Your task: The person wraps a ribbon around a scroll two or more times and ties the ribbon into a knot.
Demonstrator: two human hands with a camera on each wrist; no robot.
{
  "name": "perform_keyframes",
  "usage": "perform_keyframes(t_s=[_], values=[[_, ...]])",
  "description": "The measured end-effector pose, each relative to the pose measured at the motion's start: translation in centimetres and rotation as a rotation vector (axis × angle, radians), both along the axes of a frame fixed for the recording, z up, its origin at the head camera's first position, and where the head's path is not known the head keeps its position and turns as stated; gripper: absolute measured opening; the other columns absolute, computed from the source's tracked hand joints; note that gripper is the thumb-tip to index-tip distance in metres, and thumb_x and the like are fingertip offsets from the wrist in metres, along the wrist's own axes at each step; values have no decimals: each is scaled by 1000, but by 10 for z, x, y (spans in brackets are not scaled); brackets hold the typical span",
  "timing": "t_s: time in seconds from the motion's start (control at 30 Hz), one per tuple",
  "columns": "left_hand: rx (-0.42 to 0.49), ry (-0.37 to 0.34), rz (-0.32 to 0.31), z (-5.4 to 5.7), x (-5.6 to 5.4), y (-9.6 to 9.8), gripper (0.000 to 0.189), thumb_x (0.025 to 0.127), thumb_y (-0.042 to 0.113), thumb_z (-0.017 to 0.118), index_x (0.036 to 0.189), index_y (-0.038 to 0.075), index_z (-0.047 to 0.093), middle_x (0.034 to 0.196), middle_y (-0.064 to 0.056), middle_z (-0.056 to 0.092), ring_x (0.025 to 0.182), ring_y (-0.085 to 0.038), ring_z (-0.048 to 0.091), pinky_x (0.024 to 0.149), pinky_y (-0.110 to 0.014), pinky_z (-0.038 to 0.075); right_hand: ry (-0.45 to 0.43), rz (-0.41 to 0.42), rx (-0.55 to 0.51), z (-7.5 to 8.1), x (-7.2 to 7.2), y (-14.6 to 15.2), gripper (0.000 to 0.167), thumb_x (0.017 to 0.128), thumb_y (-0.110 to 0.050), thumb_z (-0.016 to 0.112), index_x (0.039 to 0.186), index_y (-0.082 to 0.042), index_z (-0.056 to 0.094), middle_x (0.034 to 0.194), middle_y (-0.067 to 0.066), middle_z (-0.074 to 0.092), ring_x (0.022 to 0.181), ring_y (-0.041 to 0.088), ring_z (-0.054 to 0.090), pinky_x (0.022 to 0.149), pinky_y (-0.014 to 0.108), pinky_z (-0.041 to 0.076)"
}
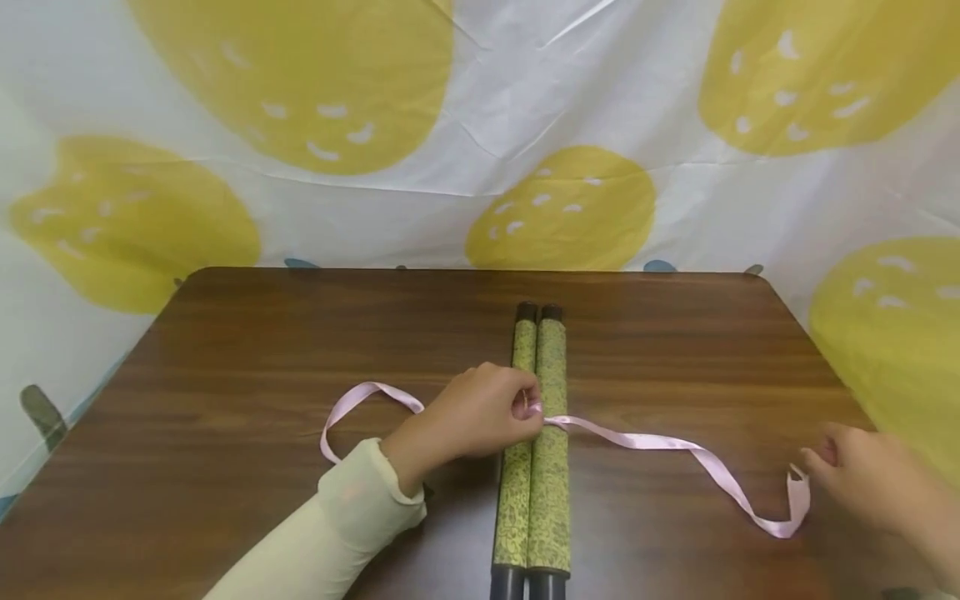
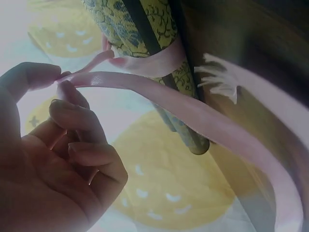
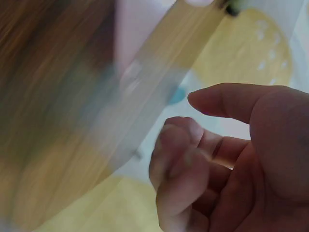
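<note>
Two rolled scrolls [image 1: 551,500] in green-gold patterned cloth with black end knobs lie side by side on the table. A pink satin ribbon [image 1: 645,441] wraps around them; one tail curls out on the left and another runs right. My left hand [image 1: 480,417] is over the scrolls, pinching the ribbon between thumb and fingertip, as the left wrist view shows. A frayed ribbon end [image 2: 222,77] is visible there too. At the right, my right hand [image 1: 870,471] is beside the ribbon's right tail. Its thumb [image 3: 217,99] stands apart from loosely curled fingers, with nothing between them.
The brown wood-grain table [image 1: 262,333] has rounded far corners. Behind it and along its sides hangs a white cloth [image 1: 360,217] printed with yellow lemons.
</note>
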State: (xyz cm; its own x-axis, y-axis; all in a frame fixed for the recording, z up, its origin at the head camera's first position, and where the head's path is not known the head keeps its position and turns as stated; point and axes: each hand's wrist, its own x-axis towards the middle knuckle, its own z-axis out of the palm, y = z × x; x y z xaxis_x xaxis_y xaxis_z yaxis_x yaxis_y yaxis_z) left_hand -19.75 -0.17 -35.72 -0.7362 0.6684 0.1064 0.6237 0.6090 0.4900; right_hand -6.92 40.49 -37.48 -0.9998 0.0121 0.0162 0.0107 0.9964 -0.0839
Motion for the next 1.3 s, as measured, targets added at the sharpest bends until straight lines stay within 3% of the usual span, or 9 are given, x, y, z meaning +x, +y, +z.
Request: perform_keyframes(t_s=[0.07, 0.2, 0.37, 0.47, 0.6, 0.77, 0.97, 1.13, 1.3], values=[[3, 1, 9, -1, 0, -3, 8, 84, 26, 66, 77, 26, 61, 64, 13, 54, 60, -5, 51, 56, -26, 44, 0, -24, 17, -4, -1, 6, 41, 95, -26, 62, 64, -13, 38, 56, -4, 35, 50, 11, 33, 49, 26, 28], [9, 5, 26, -2, 1, -7, 9, 86, 28, 67, 78, 26, 62, 64, 13, 54, 60, -4, 52, 56, -26, 44, -88, -47, -23, -15, -5, 9, 46, 97, -38, 59, 62, -15, 41, 56, -5, 37, 53, 14, 37, 52, 29, 30], [9, 3, 17, -2, 1, -7, 9, 87, 28, 66, 80, 26, 62, 64, 13, 54, 59, -4, 51, 55, -26, 43, -173, -1, -94, -23, -8, 6, 29, 92, -27, 63, 70, -13, 50, 60, -5, 43, 57, 12, 42, 52, 28, 33], [-5, 9, 17, -2, 1, -5, 8, 87, 28, 66, 80, 26, 63, 65, 13, 55, 60, -4, 52, 56, -27, 44, -143, 47, -112, -24, -10, 1, 18, 86, -15, 66, 73, -14, 53, 62, -6, 46, 57, 9, 42, 51, 26, 34], [-20, 13, 32, 0, 1, -3, 6, 86, 28, 67, 81, 26, 65, 65, 13, 56, 61, -5, 53, 57, -28, 45, -65, 105, -93, -17, -19, -8, 19, 87, -9, 66, 72, -13, 56, 60, -7, 50, 54, 5, 42, 49, 24, 36], [-31, 6, 40, 1, 1, -3, 4, 86, 27, 67, 83, 26, 66, 65, 14, 57, 61, -5, 54, 58, -28, 45, 64, 177, -63, 2, -46, -26, 13, 90, -11, 68, 79, -5, 65, 63, -7, 59, 56, 6, 50, 50, 26, 42], [-35, 7, 37, 1, 2, -2, 4, 87, 29, 68, 86, 25, 69, 65, 14, 56, 61, -5, 54, 57, -28, 45, 190, 250, -112, 24, -87, -75, 9, 88, -11, 73, 81, -6, 70, 63, -5, 61, 56, 8, 50, 51, 27, 43], [-28, -7, 30, 0, 3, -2, 4, 87, 28, 69, 87, 24, 70, 64, 15, 56, 60, -4, 53, 57, -27, 44, 313, 316, -173, 28, -117, -128, 10, 87, -12, 75, 80, -6, 73, 68, 2, 69, 61, 13, 60, 58, 34, 52], [-13, -5, 28, 0, 4, -1, 6, 88, 30, 69, 84, 26, 70, 64, 15, 56, 60, -4, 53, 55, -27, 44, 306, 339, -250, 26, -140, -170, 11, 88, -14, 74, 80, -8, 73, 71, 2, 71, 62, 14, 63, 60, 35, 53]])
